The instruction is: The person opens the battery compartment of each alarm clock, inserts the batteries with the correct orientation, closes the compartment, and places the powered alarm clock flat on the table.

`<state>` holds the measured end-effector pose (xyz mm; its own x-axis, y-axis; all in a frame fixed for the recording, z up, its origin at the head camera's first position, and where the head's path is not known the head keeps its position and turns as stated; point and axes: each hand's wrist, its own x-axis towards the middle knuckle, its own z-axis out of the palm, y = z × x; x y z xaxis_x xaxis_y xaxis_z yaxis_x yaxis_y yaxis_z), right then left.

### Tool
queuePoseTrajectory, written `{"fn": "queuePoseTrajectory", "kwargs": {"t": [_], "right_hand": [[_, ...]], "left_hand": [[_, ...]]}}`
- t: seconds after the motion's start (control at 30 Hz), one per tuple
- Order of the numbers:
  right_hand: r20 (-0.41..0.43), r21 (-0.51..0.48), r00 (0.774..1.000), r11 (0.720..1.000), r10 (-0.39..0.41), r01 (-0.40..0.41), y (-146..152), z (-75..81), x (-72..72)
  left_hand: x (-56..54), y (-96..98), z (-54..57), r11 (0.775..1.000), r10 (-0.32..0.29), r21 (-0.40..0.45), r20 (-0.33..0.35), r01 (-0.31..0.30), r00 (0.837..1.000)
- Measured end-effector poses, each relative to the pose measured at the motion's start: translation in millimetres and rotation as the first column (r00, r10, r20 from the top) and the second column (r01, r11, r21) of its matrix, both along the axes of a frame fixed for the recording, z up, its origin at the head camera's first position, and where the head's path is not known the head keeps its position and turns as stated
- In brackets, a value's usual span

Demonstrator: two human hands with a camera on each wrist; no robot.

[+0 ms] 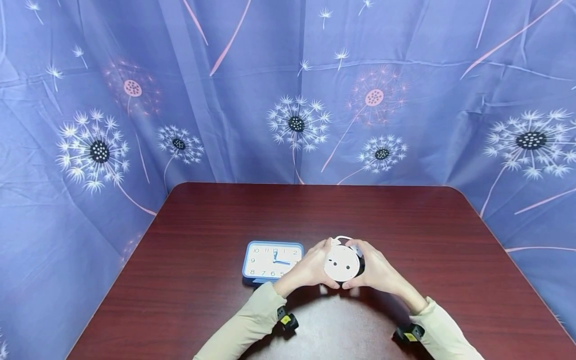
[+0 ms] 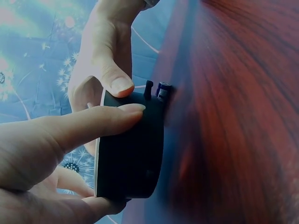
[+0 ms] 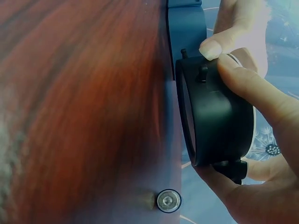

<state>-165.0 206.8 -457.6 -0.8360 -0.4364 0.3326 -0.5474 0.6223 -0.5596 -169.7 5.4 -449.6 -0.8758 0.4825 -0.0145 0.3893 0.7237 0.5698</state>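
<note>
Both hands grip a round clock [image 1: 341, 264] with a black rim and a white back bearing small dark knobs; that back faces up toward the head view. My left hand [image 1: 312, 265] curls around its left side, my right hand [image 1: 377, 270] around its right. In the left wrist view the two thumbs nearly meet on the black casing [image 2: 128, 158], beside a short black foot [image 2: 148, 89]. The right wrist view shows the casing [image 3: 219, 116] tilted off the table, its dial side mostly hidden. A battery [image 3: 168, 200] appears end-on near the clock.
A blue rectangular clock [image 1: 272, 260] with a white dial stands just left of the left hand, partly covered by the forearm. Everything is on a dark red wooden table [image 1: 202, 225]. A blue dandelion-print curtain [image 1: 243, 125] hangs behind and along the sides.
</note>
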Motion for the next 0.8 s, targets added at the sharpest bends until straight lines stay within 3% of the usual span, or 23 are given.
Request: {"fn": "queuePoseTrajectory", "kwargs": {"t": [0.2,0.8], "right_hand": [[-0.01,-0.005,1.0,1.0,0.01,-0.011,-0.2,-2.3,-0.8],[-0.004,0.024,1.0,0.999,0.024,-0.024,2.0,-4.0,-2.5]], "left_hand": [[0.4,1.7,-2.1,1.0,0.004,-0.008,-0.031,-0.004,1.0],[2.6,7.0,-2.5,0.999,0.048,-0.01,-0.009,-0.048,0.999]]}}
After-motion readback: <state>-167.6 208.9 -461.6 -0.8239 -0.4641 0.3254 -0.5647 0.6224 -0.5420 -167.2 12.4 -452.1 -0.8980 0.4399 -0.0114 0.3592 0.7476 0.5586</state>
